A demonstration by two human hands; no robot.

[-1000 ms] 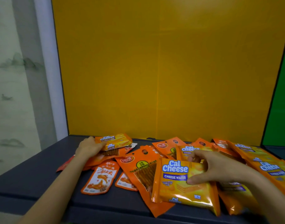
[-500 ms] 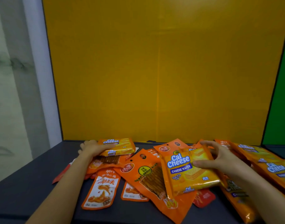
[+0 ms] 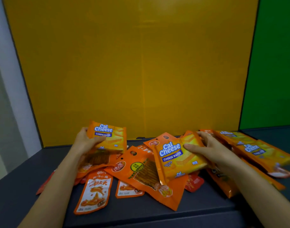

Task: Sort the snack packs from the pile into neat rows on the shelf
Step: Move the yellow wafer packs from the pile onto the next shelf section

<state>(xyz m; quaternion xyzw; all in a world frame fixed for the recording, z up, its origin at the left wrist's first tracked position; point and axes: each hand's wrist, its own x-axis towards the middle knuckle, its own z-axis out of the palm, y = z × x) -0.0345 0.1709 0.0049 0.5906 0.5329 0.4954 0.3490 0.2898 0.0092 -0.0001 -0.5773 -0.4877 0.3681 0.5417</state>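
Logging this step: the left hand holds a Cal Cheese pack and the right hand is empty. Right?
No: the head view shows the right hand gripping a second Cal Cheese pack, not empty. The left hand does hold the first Cal Cheese pack.

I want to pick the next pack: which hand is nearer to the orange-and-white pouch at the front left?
Left. The left hand grips a Cal Cheese pack just behind the pouch; the right hand grips a second Cal Cheese pack farther to its right.

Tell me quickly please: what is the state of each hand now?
Left hand: grips a Cal Cheese pack.
Right hand: grips a second Cal Cheese pack.
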